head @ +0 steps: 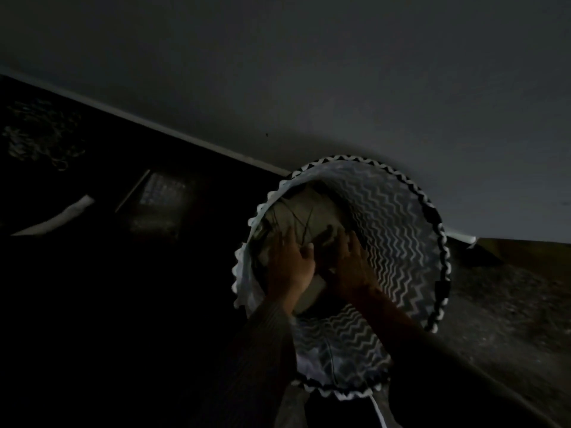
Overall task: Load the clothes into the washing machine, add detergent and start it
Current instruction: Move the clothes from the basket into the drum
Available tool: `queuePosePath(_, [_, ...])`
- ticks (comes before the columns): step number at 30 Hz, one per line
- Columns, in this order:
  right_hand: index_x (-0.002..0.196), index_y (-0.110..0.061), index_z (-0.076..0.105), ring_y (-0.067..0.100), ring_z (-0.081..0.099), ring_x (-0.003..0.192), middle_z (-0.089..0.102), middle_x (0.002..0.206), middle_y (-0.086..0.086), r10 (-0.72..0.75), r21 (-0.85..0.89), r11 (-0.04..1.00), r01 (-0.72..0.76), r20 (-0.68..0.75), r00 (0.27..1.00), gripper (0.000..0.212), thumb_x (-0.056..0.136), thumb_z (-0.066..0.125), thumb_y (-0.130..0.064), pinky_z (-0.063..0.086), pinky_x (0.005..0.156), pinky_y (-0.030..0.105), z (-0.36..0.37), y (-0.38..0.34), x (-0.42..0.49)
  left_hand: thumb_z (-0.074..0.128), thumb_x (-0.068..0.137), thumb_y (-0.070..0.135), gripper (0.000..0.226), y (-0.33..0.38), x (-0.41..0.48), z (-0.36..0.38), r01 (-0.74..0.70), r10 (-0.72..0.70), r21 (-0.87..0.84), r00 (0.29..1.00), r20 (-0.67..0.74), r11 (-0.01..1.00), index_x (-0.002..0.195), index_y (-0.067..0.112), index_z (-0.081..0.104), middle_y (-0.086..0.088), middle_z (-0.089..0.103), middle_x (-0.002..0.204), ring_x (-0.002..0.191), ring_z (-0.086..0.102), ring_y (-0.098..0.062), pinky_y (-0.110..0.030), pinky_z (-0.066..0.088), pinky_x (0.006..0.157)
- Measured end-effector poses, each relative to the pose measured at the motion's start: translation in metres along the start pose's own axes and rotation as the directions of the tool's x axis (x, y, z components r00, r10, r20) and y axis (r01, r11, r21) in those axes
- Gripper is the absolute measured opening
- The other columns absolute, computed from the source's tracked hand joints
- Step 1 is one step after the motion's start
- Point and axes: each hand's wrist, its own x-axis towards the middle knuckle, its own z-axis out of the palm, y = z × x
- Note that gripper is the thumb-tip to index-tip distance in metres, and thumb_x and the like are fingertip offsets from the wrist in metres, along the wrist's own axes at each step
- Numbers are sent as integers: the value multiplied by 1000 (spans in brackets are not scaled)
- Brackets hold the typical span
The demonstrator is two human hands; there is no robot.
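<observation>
Dim room: both hands are reaching inside hamper (401, 230), left hand (289, 264) and right hand (352, 264) spreading loosely over clothes (296, 217) just beyond fingertips, nothing gripped

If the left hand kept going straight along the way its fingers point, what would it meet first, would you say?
Most likely the pale clothes bundled inside the zigzag laundry basket. The left hand points down into them and may be touching already; the dim light hides the depth.

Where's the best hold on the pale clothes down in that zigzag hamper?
Probably the crumpled top folds of the clothes, reached straight down through the hamper mouth; its tall walls block the sides. The left hand and right hand are already spread on the pile; gather from both sides.
</observation>
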Motion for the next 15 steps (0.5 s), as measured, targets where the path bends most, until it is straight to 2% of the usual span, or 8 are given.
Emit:
queuePosePath(3, [157,-20,-9,38,19,146,10,162,13,109,82,991,-107,-18,994,104,87,66,-40,28,115,56,16,0,27,51,98,46,73,1,16,8,159,-146,-204,986,78,966,157,19,17,-10,17,163,149,18,-30,-42,19,120])
queuePosePath(5, [157,-18,1,37,27,143,22,158,14,142,24,990,-141,-64,988,94,90,63,-38,33,112,52,17,-2,36,56,95,47,80,5,20,7,259,-210,-396,964,162,881,157,22,13,-7,16,163,148,20,-29,-40,22,118])
queuePosePath(7, [154,-14,21,35,41,135,38,151,16,74,-9,997,-75,-86,994,77,92,61,-39,40,107,45,14,-1,41,60,90,54,88,7,22,8,332,-244,-525,942,233,784,157,31,8,-2,13,164,148,20,-29,-44,27,118])
queuePosePath(10, [142,-12,45,33,57,119,56,134,15,-50,14,999,51,-62,997,57,94,58,-40,47,98,41,6,0,35,66,76,70,103,7,18,9,380,-279,-563,924,261,733,155,41,6,3,13,164,147,21,-30,-53,30,115])
queuePosePath(13, [141,-10,48,32,57,120,56,137,14,-141,43,988,146,-96,985,51,97,54,-35,46,103,40,3,-13,13,71,50,86,125,12,7,6,395,-284,-601,919,275,695,152,47,12,7,20,162,145,29,-28,-56,35,111])
queuePosePath(15, [141,-10,49,31,59,119,58,135,15,-132,99,985,144,-113,985,47,99,51,-32,46,103,41,5,-24,-8,79,50,78,124,20,-4,-1,399,-281,-667,917,283,630,153,40,20,7,29,158,141,35,-25,-52,37,112])
